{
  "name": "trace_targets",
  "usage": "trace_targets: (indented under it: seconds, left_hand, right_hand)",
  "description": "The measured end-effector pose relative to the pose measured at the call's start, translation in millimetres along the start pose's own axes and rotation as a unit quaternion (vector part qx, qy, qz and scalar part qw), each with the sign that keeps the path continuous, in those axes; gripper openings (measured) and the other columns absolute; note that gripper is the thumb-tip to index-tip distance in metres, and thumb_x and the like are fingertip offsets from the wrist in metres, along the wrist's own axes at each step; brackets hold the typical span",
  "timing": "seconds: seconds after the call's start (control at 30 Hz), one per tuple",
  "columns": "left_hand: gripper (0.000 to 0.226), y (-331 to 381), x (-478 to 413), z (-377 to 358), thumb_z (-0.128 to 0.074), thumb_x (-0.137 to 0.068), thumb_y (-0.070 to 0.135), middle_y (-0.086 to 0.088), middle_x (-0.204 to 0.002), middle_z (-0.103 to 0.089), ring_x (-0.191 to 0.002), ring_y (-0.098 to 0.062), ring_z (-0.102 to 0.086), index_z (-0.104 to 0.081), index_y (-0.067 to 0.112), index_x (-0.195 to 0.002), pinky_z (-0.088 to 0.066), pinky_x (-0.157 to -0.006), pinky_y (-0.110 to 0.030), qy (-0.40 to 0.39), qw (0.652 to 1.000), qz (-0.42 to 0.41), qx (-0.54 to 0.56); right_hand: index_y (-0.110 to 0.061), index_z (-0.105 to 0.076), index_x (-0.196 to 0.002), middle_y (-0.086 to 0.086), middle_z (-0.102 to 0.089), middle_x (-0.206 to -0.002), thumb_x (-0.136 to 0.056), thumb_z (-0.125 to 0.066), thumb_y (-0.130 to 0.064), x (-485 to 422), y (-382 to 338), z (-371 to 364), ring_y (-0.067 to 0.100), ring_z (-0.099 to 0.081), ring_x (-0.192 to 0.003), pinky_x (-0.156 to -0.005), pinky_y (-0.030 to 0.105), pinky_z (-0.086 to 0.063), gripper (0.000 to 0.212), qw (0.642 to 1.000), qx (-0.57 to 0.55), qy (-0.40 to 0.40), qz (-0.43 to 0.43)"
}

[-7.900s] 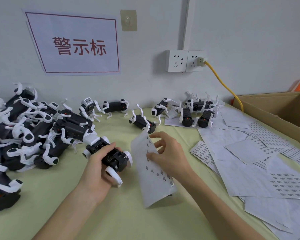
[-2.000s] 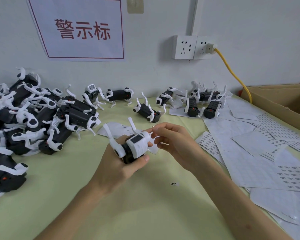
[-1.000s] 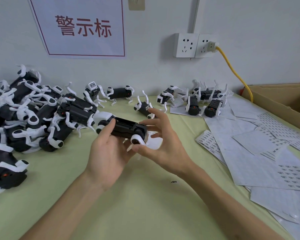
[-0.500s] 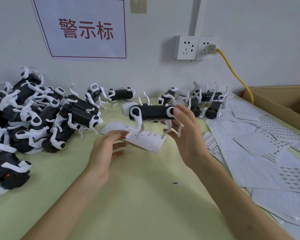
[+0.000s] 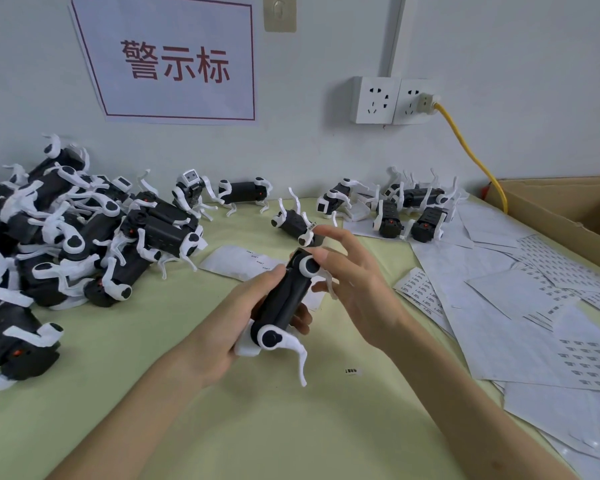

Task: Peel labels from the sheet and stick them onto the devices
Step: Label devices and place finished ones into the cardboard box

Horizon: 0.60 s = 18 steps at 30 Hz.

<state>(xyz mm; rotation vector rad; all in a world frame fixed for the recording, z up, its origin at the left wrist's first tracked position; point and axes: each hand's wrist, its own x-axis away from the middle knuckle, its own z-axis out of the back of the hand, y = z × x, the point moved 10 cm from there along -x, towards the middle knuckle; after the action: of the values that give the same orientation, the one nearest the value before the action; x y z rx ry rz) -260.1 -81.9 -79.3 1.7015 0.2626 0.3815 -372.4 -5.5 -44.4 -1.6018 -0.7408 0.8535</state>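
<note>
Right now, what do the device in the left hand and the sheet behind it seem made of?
The device: probably moulded plastic, matte black body, smooth white legs with a faint sheen. The sheet: likely thin white paper, lying flat, small printed labels on it; its coating cannot be told.

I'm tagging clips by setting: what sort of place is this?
Probably a small factory or workshop labelling bench: a heap of identical black-and-white robot dogs, printed label sheets strewn over the table, a cardboard box beside them, and the left hand gripping one device.
</note>
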Motion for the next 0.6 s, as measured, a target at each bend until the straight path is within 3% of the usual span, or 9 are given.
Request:
trace_targets:
  seconds: [0.1, 0.17, 0.3, 0.43, 0.6]
  left_hand:
    - [0.055, 3, 1, 4, -0.065, -0.080, 0.064, -0.013, -0.096, -0.072, -0.093, -0.028, -0.071, -0.075, 0.018, -0.107, -0.057, -0.084, -0.039, 0.017, 1.000, -0.012, 0.006]
    - [0.053, 5, 2, 5, -0.068, -0.078, 0.063, -0.010, -0.094, -0.071, -0.092, -0.025, -0.070, -0.076, 0.017, -0.103, -0.057, -0.084, -0.037, 0.028, 1.000, -0.013, 0.006]
    - [0.038, 0, 4, 11, -0.075, -0.080, 0.060, -0.004, -0.093, -0.072, -0.090, -0.017, -0.069, -0.080, 0.024, -0.094, -0.049, -0.087, -0.035, 0.069, 0.997, 0.019, 0.024]
    - [0.058, -4, 6, 13, -0.065, -0.077, 0.057, 0.002, -0.093, -0.069, -0.083, -0.009, -0.069, -0.075, 0.019, -0.120, -0.053, -0.059, -0.017, 0.085, 0.987, 0.045, 0.125]
    - [0.055, -4, 5, 8, -0.064, -0.077, 0.057, 0.002, -0.093, -0.069, -0.083, -0.010, -0.070, -0.077, 0.021, -0.117, -0.055, -0.060, -0.018, 0.073, 0.983, 0.030, 0.168]
  right_hand:
    - [-0.025, -0.060, -0.128, 0.001, -0.071, -0.112, -0.077, -0.075, -0.041, -1, -2, 0, 0.013, -0.067, -0.095, -0.082, 0.034, -0.048, 0.056, 1.000, 0.004, -0.001, 0.008]
    - [-0.024, -0.060, -0.127, -0.001, -0.070, -0.116, -0.076, -0.076, -0.043, 0, -3, -1, 0.011, -0.067, -0.099, -0.081, 0.028, -0.051, 0.056, 1.000, 0.007, 0.004, 0.017]
    - [-0.019, -0.064, -0.121, 0.004, -0.069, -0.120, -0.078, -0.070, -0.035, 0, -8, 9, 0.011, -0.065, -0.102, -0.086, 0.030, -0.049, 0.046, 0.997, 0.021, 0.056, 0.042]
    - [-0.016, -0.069, -0.103, 0.010, -0.072, -0.107, -0.080, -0.068, -0.026, 1, -19, 19, 0.018, -0.065, -0.084, -0.074, 0.031, -0.047, 0.025, 0.994, -0.002, 0.084, 0.071]
    - [-0.033, -0.073, -0.079, -0.012, -0.070, -0.087, -0.080, -0.069, -0.028, 5, -26, 23, 0.010, -0.061, -0.080, -0.075, 0.028, -0.046, 0.006, 0.985, 0.048, 0.123, 0.109]
